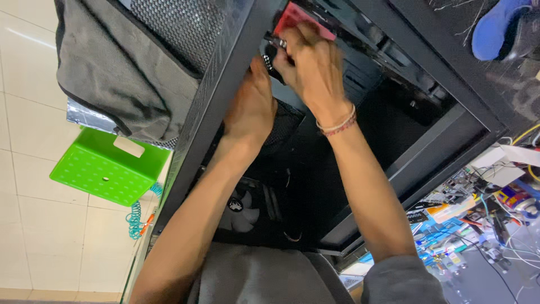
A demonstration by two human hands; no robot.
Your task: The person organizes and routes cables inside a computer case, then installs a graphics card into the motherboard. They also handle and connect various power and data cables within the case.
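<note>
Both of my arms reach into an open black computer case (433,143). My right hand (312,65) is closed around a small black and silver connector (275,48) just below a red part (298,19) near the case's top edge. My left hand (253,107) sits beside it, fingers pressed against the same spot at the case's frame (225,84); what it holds is hidden. A thread bracelet circles my right wrist. A black fan (242,208) lies lower inside the case, between my forearms.
A grey cloth (112,73) drapes over the case's mesh side. A green plastic stool (104,166) and a teal coiled cord (135,217) are on the tiled floor at left. A cluttered bench with wires and small parts (478,214) is at right. A blue object (495,25) is top right.
</note>
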